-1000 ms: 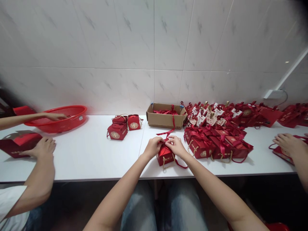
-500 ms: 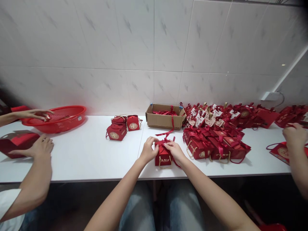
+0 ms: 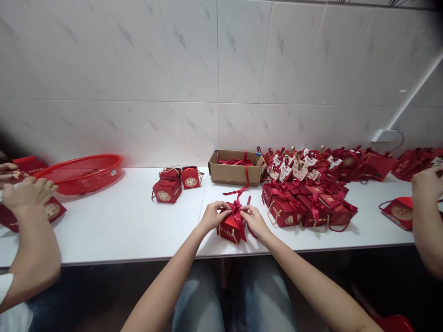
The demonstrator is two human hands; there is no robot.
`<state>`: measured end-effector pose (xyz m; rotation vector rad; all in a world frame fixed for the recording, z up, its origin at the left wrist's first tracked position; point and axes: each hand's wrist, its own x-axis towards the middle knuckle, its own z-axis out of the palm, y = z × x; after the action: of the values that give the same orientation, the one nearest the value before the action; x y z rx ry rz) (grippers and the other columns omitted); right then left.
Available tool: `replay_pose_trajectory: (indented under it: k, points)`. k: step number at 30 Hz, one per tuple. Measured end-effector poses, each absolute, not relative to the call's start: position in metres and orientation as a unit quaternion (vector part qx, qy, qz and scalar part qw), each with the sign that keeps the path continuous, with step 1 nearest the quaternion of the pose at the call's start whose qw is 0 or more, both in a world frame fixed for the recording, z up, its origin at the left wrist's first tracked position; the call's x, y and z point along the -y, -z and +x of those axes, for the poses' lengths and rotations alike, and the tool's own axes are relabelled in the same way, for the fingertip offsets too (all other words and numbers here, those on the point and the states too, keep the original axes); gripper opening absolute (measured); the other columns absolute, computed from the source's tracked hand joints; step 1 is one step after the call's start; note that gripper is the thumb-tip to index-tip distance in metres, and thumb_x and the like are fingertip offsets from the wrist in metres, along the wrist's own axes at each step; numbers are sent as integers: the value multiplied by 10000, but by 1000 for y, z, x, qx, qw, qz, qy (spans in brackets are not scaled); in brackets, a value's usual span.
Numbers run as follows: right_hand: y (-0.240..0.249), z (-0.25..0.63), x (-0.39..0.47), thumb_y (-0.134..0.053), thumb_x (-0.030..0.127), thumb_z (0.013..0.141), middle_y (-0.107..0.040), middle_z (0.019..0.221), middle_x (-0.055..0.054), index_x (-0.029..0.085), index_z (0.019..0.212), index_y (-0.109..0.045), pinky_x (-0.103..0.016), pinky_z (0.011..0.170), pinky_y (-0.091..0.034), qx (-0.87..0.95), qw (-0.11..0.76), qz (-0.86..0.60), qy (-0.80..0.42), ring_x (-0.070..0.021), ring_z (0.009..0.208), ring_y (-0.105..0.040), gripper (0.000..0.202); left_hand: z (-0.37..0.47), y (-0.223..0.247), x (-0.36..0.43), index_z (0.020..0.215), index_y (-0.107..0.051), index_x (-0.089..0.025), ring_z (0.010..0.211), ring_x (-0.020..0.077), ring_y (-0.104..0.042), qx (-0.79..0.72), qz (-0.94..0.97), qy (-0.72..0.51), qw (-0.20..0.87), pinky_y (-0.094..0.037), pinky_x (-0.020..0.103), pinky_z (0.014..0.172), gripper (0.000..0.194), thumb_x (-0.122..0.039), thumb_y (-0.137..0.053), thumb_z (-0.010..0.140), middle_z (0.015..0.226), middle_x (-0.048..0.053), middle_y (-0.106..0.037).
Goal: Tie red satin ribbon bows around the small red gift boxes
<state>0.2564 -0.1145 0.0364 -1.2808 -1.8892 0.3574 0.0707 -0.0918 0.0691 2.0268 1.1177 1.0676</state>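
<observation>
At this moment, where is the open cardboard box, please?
In the head view, the cardboard box stands slightly right of centre, near the tiled wall, immediately left of the tagged red packages.

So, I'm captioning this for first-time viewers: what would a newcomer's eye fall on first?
Probably the crowd of red boxes on the right of the white table, several topped with bows. Next, at front centre, the single box whose red ribbon the left hand and right hand pinch. Then the wide red basket on the left.
</observation>
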Motion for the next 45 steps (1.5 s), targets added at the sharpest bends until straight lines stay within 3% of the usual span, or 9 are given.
replay_pose_trajectory:
  k: [3, 8, 14, 18, 22, 25, 28, 36, 45]
  points:
    - [-51, 262, 109, -531, 171, 758, -688, 942, -68, 316, 773, -703, -304, 779, -444, 747, 427, -492, -129, -211, 990, -612, 226, 69, -74, 90, 755, -638, -166, 801, 161, -628, -393, 772, -388, 313, -517, 316, 785, 90, -248, -603, 752, 811, 34, -684]
    - [-72, 262, 96, -508, 183, 780, -675, 970, -70, 270, 951, -664, -327, 800, -432, 811, 370, -439, -116, -190, 918, -618, 247, 69, -80, 87, 743, -621, -155, 776, 150, -618, -409, 769, -379, 312, -529, 323, 783, 69, -218, -595, 730, 776, 24, -665]
    - [-77, 267, 109, -501, 145, 816, -655, 945, -82, 167, 1057, -580, -399, 885, -366, 829, 353, -430, -62, -203, 899, -581, 255, 70, -79, 84, 731, -595, -149, 689, 115, -592, -414, 750, -385, 343, -535, 250, 653, 69, -137, -538, 694, 738, -1, -621]
    - [-87, 283, 127, -558, 255, 822, -652, 850, -56, 178, 1153, -519, -299, 730, -410, 850, 276, -436, -108, -182, 772, -589, 343, 70, -79, 83, 748, -595, -149, 708, 123, -587, -403, 761, -373, 344, -523, 247, 649, 91, -129, -531, 687, 747, 7, -613]
    - [-95, 289, 124, -555, 426, 816, -652, 829, -41, 184, 987, -603, -251, 652, -406, 821, 282, -454, -201, -161, 729, -582, 300, 69, -81, 83, 760, -584, -151, 760, 133, -586, -381, 779, -359, 345, -522, 258, 688, 94, -130, -525, 691, 783, 18, -609]
    - [-93, 280, 107, -452, 430, 865, -659, 862, -65, 151, 830, -639, -261, 699, -413, 748, 358, -505, -240, -165, 778, -584, 337, 70, -84, 84, 772, -566, -155, 776, 133, -577, -369, 791, -346, 345, -523, 271, 715, 83, -141, -525, 701, 796, 18, -596]
    - [-89, 269, 92, -516, 428, 822, -660, 800, -55, 141, 782, -652, -262, 710, -420, 733, 347, -500, -302, -165, 761, -585, 320, 70, -91, 86, 808, -546, -163, 777, 133, -573, -369, 806, -327, 329, -519, 274, 711, 105, -148, -529, 706, 804, 14, -588]
    - [-82, 263, 88, -613, 258, 738, -614, 776, -18, 139, 853, -594, -219, 583, -399, 752, 367, -438, -328, -104, 618, -513, 166, 71, -102, 86, 819, -537, -178, 777, 148, -581, -378, 844, -285, 251, -489, 281, 702, 99, -169, -531, 721, 824, 16, -614]
    - [-87, 267, 94, -484, 60, 780, -668, 973, -56, 176, 974, -650, -281, 823, -445, 872, 305, -310, -226, -159, 904, -602, 280, 67, -96, 81, 853, -547, -170, 769, 157, -600, -407, 835, -287, 233, -466, 278, 687, 143, -220, -584, 725, 820, 22, -632]
